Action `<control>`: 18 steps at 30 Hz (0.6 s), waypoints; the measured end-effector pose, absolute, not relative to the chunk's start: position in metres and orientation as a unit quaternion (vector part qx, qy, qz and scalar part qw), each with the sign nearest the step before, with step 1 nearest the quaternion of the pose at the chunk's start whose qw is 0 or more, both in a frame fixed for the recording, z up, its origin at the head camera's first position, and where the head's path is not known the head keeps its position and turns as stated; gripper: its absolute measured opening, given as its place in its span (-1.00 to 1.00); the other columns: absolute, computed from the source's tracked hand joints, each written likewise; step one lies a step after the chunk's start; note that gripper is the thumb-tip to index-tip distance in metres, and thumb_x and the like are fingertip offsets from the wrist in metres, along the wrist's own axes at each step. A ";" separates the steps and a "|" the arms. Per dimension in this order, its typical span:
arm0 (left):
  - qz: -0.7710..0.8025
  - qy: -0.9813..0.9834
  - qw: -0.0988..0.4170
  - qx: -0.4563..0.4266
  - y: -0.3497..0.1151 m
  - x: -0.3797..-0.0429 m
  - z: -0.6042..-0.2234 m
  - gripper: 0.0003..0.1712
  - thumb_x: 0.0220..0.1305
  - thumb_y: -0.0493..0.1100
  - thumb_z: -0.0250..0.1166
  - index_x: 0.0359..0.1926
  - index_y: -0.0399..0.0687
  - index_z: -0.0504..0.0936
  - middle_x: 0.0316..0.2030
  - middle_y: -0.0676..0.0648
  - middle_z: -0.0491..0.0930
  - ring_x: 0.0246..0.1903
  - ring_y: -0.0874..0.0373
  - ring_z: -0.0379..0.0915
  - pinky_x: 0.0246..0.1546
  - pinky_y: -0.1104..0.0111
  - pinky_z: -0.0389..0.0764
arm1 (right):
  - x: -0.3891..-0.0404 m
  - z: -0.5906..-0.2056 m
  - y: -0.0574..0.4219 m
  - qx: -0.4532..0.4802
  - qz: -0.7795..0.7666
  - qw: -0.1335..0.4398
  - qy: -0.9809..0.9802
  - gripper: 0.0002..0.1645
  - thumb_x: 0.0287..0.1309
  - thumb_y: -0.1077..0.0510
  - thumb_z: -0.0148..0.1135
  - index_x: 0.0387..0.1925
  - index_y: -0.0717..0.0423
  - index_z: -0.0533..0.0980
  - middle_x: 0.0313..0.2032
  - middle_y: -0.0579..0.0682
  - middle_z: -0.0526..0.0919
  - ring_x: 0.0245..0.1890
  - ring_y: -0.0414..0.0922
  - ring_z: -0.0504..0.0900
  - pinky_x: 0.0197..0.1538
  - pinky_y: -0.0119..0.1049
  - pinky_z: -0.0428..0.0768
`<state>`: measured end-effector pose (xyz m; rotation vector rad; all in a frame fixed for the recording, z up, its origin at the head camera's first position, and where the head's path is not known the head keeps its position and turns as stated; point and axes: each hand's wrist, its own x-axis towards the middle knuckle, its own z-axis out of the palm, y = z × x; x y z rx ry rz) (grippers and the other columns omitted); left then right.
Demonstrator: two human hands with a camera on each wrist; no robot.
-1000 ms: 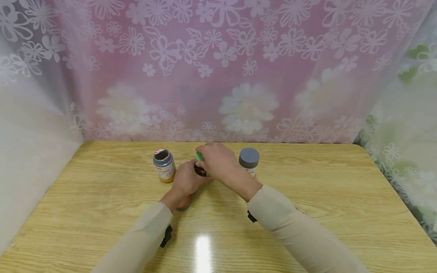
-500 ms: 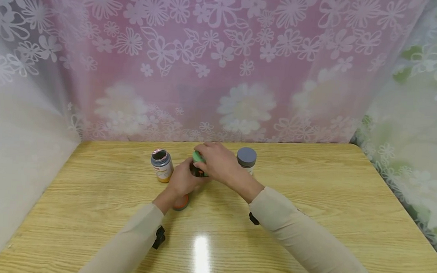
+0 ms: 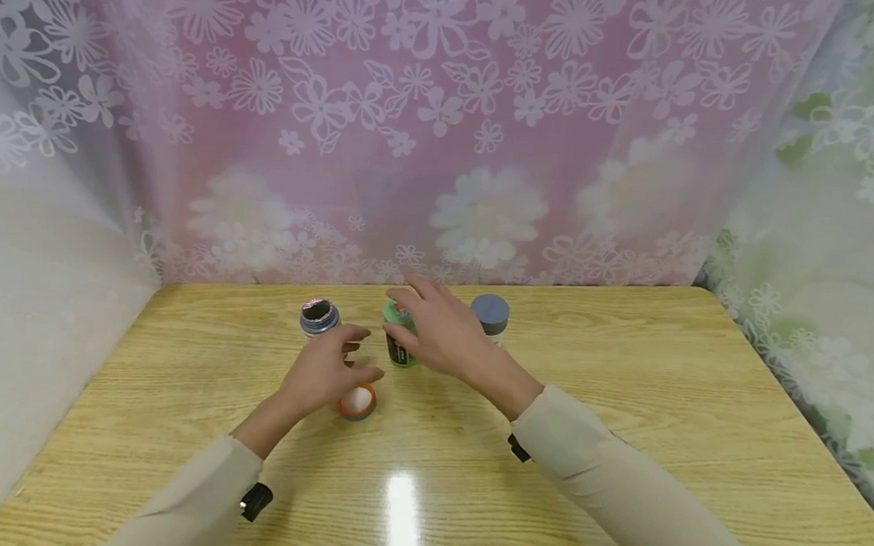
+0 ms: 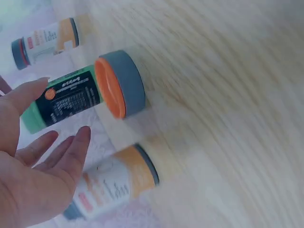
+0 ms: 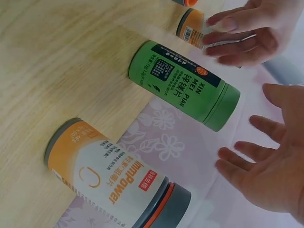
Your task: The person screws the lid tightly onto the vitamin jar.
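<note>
A green bottle [image 3: 399, 354] with a green cap and black label stands upright between my hands. My right hand [image 3: 444, 332] hovers at its upper right, fingers loosely bent; in the right wrist view a gap separates them from the bottle. To the left, my left hand [image 3: 316, 376] is apart from the bottle, its fingers spread and holding nothing. Below its thumb lies a grey screw lid [image 4: 129, 83] with an orange inner rim, underside up. An uncapped white-and-orange bottle [image 3: 319, 316], foil torn at its mouth, stands behind the left hand, partly hidden.
Right of the green bottle stands a white-and-orange supplement bottle [image 5: 111, 171] with its grey cap [image 3: 491, 310] on. The wooden table [image 3: 606, 450] ends at a pink flowered curtain [image 3: 445, 140] behind, with pale curtains at both sides.
My left hand has let go of the green bottle and moved left toward me, uncovering the lid. The right hand's fingers have loosened from the green cap.
</note>
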<state>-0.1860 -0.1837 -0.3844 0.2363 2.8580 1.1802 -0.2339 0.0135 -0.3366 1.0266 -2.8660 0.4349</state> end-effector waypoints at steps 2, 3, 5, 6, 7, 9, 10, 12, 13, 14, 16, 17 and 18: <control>0.373 0.925 0.014 0.077 -0.193 -0.178 -0.380 -0.32 0.10 -0.03 0.44 0.19 -0.21 0.47 0.14 -0.20 0.48 0.05 -0.16 0.48 -0.06 0.08 0.56 | -0.230 -0.337 0.015 0.343 0.145 0.047 -0.927 -0.40 0.35 -0.19 0.02 0.34 -0.09 0.33 0.40 0.05 0.16 0.33 0.06 0.23 0.23 -0.03 0.35; 0.368 0.927 0.010 0.075 -0.198 -0.174 -0.378 -0.33 0.09 -0.02 0.44 0.18 -0.21 0.47 0.12 -0.20 0.50 0.04 -0.14 0.49 -0.07 0.09 0.56 | -0.228 -0.337 0.016 0.348 0.146 0.053 -0.924 -0.41 0.35 -0.18 0.03 0.33 -0.09 0.34 0.40 0.05 0.17 0.32 0.05 0.24 0.22 -0.04 0.36; 0.359 0.931 0.004 0.070 -0.209 -0.167 -0.374 -0.34 0.10 0.00 0.44 0.16 -0.21 0.48 0.10 -0.19 0.51 0.04 -0.12 0.50 -0.09 0.09 0.57 | -0.224 -0.338 0.016 0.358 0.145 0.068 -0.920 -0.43 0.36 -0.17 0.03 0.31 -0.10 0.36 0.39 0.04 0.19 0.32 0.02 0.25 0.22 -0.07 0.36; 0.356 0.932 0.000 0.066 -0.215 -0.165 -0.372 -0.34 0.10 0.01 0.43 0.15 -0.21 0.48 0.09 -0.19 0.52 0.03 -0.11 0.50 -0.09 0.10 0.57 | -0.222 -0.337 0.016 0.364 0.147 0.074 -0.917 -0.44 0.35 -0.16 0.04 0.31 -0.08 0.37 0.38 0.05 0.20 0.32 0.02 0.25 0.22 -0.07 0.36; 0.354 0.933 -0.004 0.063 -0.220 -0.162 -0.371 -0.33 0.10 0.03 0.43 0.16 -0.22 0.48 0.08 -0.19 0.52 0.03 -0.11 0.50 -0.09 0.10 0.57 | -0.220 -0.337 0.016 0.369 0.149 0.081 -0.914 -0.44 0.35 -0.15 0.05 0.30 -0.08 0.38 0.38 0.04 0.20 0.31 0.01 0.26 0.22 -0.08 0.36; 0.345 0.937 -0.013 0.054 -0.232 -0.157 -0.370 -0.32 0.11 0.07 0.43 0.14 -0.22 0.48 0.06 -0.21 0.54 0.02 -0.12 0.50 -0.09 0.10 0.57 | -0.215 -0.338 0.015 0.381 0.156 0.093 -0.907 -0.46 0.35 -0.14 0.07 0.28 -0.06 0.41 0.39 0.04 0.19 0.31 0.00 0.26 0.20 -0.11 0.39; 0.341 0.939 -0.017 0.049 -0.238 -0.156 -0.371 -0.31 0.11 0.10 0.42 0.14 -0.22 0.48 0.05 -0.23 0.54 0.02 -0.14 0.50 -0.09 0.08 0.57 | -0.212 -0.339 0.014 0.387 0.158 0.098 -0.903 -0.47 0.35 -0.13 0.07 0.27 -0.05 0.41 0.39 0.04 0.18 0.32 0.00 0.25 0.21 -0.11 0.38; 0.338 0.940 -0.023 0.038 -0.249 -0.154 -0.372 -0.25 0.11 0.15 0.41 0.17 -0.23 0.46 0.06 -0.27 0.52 0.02 -0.18 0.49 -0.07 0.05 0.55 | -0.206 -0.341 0.012 0.401 0.162 0.103 -0.896 -0.47 0.35 -0.12 0.08 0.26 -0.04 0.42 0.39 0.06 0.18 0.33 0.01 0.24 0.23 -0.12 0.37; 0.338 0.940 -0.024 0.031 -0.254 -0.153 -0.373 -0.21 0.10 0.18 0.40 0.19 -0.24 0.43 0.07 -0.29 0.51 0.03 -0.20 0.48 -0.06 0.03 0.54 | -0.203 -0.342 0.010 0.407 0.161 0.107 -0.893 -0.48 0.35 -0.11 0.08 0.26 -0.04 0.42 0.39 0.06 0.18 0.33 0.02 0.24 0.22 -0.13 0.37; 0.337 0.941 -0.024 0.024 -0.258 -0.153 -0.375 -0.17 0.09 0.21 0.40 0.21 -0.25 0.41 0.08 -0.31 0.50 0.04 -0.23 0.46 -0.05 0.01 0.53 | -0.200 -0.344 0.009 0.414 0.161 0.109 -0.889 -0.48 0.35 -0.11 0.08 0.25 -0.03 0.43 0.39 0.07 0.18 0.33 0.03 0.23 0.22 -0.12 0.38; 0.341 0.940 -0.019 0.014 -0.265 -0.154 -0.378 -0.09 0.08 0.25 0.39 0.26 -0.27 0.34 0.12 -0.33 0.45 0.07 -0.28 0.43 -0.03 -0.04 0.50 | -0.194 -0.345 0.006 0.429 0.156 0.112 -0.883 -0.49 0.34 -0.10 0.09 0.25 -0.02 0.43 0.38 0.09 0.20 0.33 0.04 0.24 0.23 -0.13 0.37; 0.345 0.939 -0.018 0.010 -0.267 -0.155 -0.379 -0.05 0.07 0.26 0.39 0.28 -0.27 0.32 0.14 -0.34 0.44 0.08 -0.29 0.41 -0.03 -0.05 0.50 | -0.191 -0.346 0.004 0.435 0.155 0.112 -0.880 -0.49 0.34 -0.09 0.10 0.24 -0.01 0.43 0.37 0.09 0.21 0.32 0.04 0.25 0.21 -0.13 0.39; 0.351 0.936 -0.016 0.009 -0.269 -0.157 -0.381 -0.03 0.07 0.25 0.39 0.30 -0.28 0.29 0.16 -0.35 0.41 0.09 -0.30 0.39 -0.01 -0.05 0.49 | -0.188 -0.347 0.002 0.443 0.155 0.113 -0.876 -0.49 0.33 -0.09 0.11 0.23 0.00 0.44 0.36 0.10 0.22 0.32 0.05 0.26 0.21 -0.13 0.39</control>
